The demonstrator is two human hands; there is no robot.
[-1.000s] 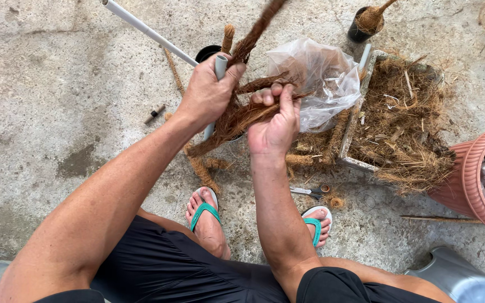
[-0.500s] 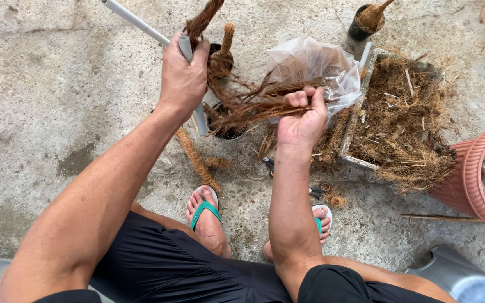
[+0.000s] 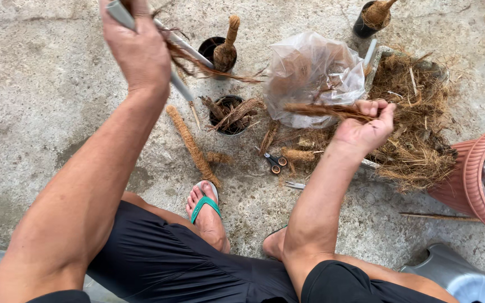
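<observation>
— Two fists closed: our left hand (image 3: 138, 50) grips the pipe (image 3: 169, 62) held high, our right hand (image 3: 366, 126) clamps fibre (image 3: 321, 110) by the bag (image 3: 315, 73).
— Risky! Loose strands may slip, or the pipe clips those pots (image 3: 225, 109).

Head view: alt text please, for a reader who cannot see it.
A seated person's left hand grips a grey tube raised high, while the right hand pinches a strand of brown coconut fibre in front of a clear plastic bag. On the concrete floor lie small scissors, black pots holding fibre-wrapped sticks, and a heap of loose fibre.
</observation>
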